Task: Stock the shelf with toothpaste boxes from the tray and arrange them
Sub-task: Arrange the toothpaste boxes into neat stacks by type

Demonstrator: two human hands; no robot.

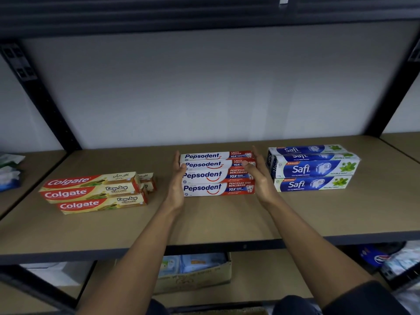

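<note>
Head view is showing the tan wooden shelf board (pixel 204 223) carrying three stocked groups, so mostly tidying is remaining, I judge. Skewed red-and-gold Colgate cardboard boxes (pixel 91 193) are lying at nine o'clock and blue Safi boxes (pixel 313 169) at three. Red-and-white Pepsodent boxes (pixel 216 176) are sitting at centre. The left hand (pixel 176 178) and right hand (pixel 259 176), fingers straight and together, are bracketing the Pepsodent ends. Bare board is lying open toward the front edge at six o'clock.

This looks like a shop or its stockroom. A dark metal rack (pixel 68 255) with perforated uprights (pixel 25 71) carries a plain brown shelf board (pixel 216 220), and retail toothpaste boxes (pixel 211 189) lie on it sorted by brand in 3 groups: Colgate (pixel 91 193), Pepsodent (pixel 204 156), Safi (pixel 313 169). On the shelf below, a cardboard box (pixel 195 280) holds more packaged goods, and further packs (pixel 9 172) sit at the far left and lower right.
</note>
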